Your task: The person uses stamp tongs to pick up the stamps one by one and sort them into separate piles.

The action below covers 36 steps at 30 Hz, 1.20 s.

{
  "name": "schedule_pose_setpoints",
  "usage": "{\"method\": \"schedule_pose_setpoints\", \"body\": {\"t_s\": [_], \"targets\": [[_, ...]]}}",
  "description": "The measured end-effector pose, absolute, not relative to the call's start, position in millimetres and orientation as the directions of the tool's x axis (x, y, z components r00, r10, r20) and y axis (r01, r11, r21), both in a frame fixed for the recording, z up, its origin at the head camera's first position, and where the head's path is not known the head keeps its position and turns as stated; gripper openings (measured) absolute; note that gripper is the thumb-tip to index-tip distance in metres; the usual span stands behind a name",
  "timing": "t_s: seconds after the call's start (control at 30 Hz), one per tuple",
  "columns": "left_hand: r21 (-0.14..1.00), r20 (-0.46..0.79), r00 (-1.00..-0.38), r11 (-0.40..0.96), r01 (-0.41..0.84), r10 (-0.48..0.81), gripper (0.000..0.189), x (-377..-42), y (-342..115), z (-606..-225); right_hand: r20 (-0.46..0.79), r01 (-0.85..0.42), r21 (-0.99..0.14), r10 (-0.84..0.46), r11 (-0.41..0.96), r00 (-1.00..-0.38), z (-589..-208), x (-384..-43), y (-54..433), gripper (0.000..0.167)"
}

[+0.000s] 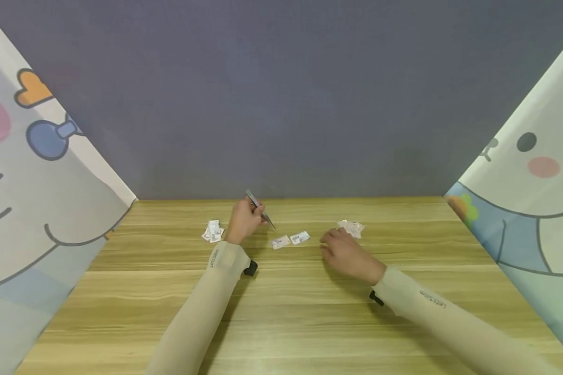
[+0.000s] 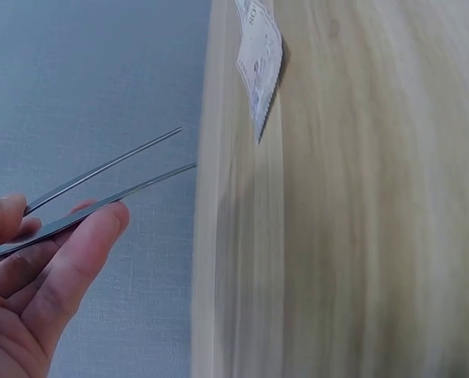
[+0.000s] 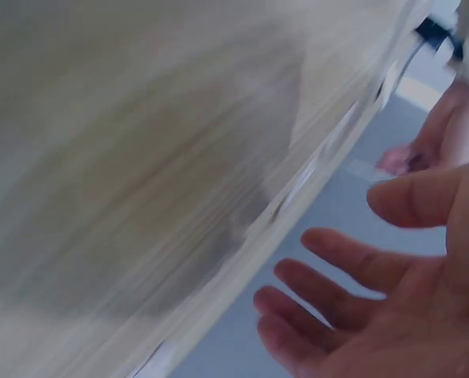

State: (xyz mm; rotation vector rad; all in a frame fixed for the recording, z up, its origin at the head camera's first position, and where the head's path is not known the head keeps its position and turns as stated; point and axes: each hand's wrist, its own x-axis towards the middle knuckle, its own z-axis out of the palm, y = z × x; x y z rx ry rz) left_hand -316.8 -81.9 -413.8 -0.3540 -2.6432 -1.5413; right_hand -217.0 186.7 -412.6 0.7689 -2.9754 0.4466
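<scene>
My left hand [image 1: 245, 221] pinches metal tweezers [image 1: 266, 215] between thumb and fingers. Their two tips stand apart in the left wrist view, with nothing between them. Just below the tips in the head view lie two small stamps with printed faces, a left stamp [image 1: 280, 242] and a right stamp [image 1: 300, 238], side by side. One stamp [image 2: 262, 59] shows a toothed edge in the left wrist view. My right hand [image 1: 349, 255] holds nothing; its fingers are spread and slightly bent in the right wrist view [image 3: 376, 291]. Its fingertips are close to a loose pile of stamps [image 1: 353, 228].
Another small pile of stamps [image 1: 213, 232] lies left of my left hand. The wooden table [image 1: 300, 323] meets a grey back panel [image 1: 291, 104]. Cartoon-printed panels stand on both sides, a left panel [image 1: 75, 192] and a right panel [image 1: 511, 182].
</scene>
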Motion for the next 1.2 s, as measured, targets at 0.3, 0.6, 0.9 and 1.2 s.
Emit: {"method": "schedule_pose_setpoints", "body": {"t_s": [0.3, 0.6, 0.9, 1.2], "targets": [[0.837, 0.165, -0.976, 0.502, 0.217, 0.145, 0.017, -316, -85, -413, -0.073, -0.575, -0.295, -0.618, 0.763, -0.782, -411, -210, 108, 0.050], [0.831, 0.168, -0.970, 0.505, 0.234, 0.173, 0.018, -315, -87, -416, -0.182, -0.566, -0.227, -0.605, 0.793, -0.775, -418, -222, 85, 0.055], [0.825, 0.159, -0.974, 0.521, 0.221, 0.162, 0.015, -317, -88, -420, -0.178, -0.580, -0.383, -0.674, 0.719, -0.717, -420, -231, 111, 0.046], [0.839, 0.133, -0.973, 0.500, 0.213, 0.191, 0.011, -317, -81, -423, -0.168, -0.619, -0.398, -0.717, 0.677, -0.676, -423, -242, 125, 0.043]]}}
